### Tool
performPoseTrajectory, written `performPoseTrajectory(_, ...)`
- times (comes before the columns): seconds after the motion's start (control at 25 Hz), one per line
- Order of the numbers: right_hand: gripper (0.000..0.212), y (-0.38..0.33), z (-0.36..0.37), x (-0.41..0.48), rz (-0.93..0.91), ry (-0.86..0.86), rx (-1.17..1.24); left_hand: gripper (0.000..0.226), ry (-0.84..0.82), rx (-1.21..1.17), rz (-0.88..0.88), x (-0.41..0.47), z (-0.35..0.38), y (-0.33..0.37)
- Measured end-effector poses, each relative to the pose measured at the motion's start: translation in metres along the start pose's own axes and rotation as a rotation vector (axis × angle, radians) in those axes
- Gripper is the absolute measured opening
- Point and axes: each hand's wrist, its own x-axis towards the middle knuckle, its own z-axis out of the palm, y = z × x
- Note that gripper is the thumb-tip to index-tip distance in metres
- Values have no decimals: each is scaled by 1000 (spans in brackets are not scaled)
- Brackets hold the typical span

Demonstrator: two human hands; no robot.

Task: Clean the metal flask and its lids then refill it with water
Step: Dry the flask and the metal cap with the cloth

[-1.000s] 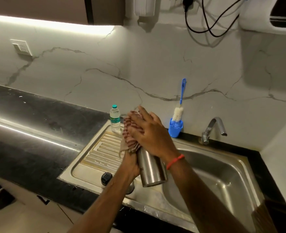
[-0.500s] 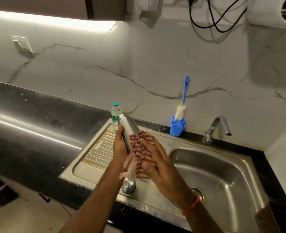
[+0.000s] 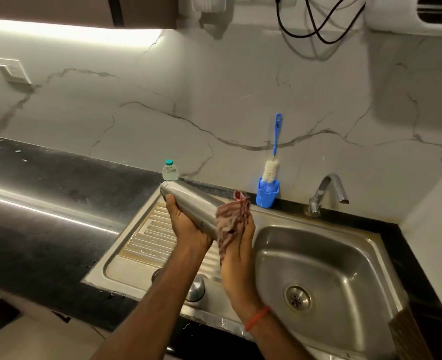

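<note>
The metal flask (image 3: 191,203) lies tilted above the sink's drainboard (image 3: 141,240), its open mouth pointing up and left. My left hand (image 3: 186,224) grips its body from below. My right hand (image 3: 236,245) holds a red-and-white striped cloth (image 3: 231,216) against the flask's lower end. A rounded metal lid (image 3: 196,288) stands on the drainboard under my left forearm. A dark lid (image 3: 155,274) peeks out just left of that arm, mostly hidden.
A small plastic water bottle (image 3: 170,170) stands behind the flask at the wall. A blue bottle brush (image 3: 271,170) sits in a blue holder (image 3: 266,194). The tap (image 3: 326,193) and sink basin (image 3: 318,271) are to the right. Black counter (image 3: 45,203) stretches left.
The flask has tipped further over, mouth to the upper left. My right hand with the cloth has slid down from the flask's upper part to its lower end.
</note>
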Motion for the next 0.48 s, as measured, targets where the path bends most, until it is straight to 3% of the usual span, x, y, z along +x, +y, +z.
performPoseTrajectory(0.08, 19, 4, -4, 2, 123, -114, 128, 53, 30, -18, 36, 1, -1, 3)
performPoseTrajectory(0.12, 16, -4, -8, 4, 209, -149, 141, 51, 29, 8, 47, 4, -4, 3)
performPoseTrajectory(0.2, 23, -2, -23, 11, 173, -212, 26, 46, 58, 11, 32, 3, -5, 0)
performPoseTrajectory(0.28, 49, 2, -33, 12, -25, -314, -146, 48, 66, 7, 5, 5, -8, -3)
performPoseTrajectory(0.36, 73, 9, -39, 12, -302, -327, -487, 61, 37, 41, -39, 11, -13, -5)
performPoseTrajectory(0.48, 76, 9, -41, 23, -684, -219, -924, 83, -63, 134, 14, 17, -22, -17)
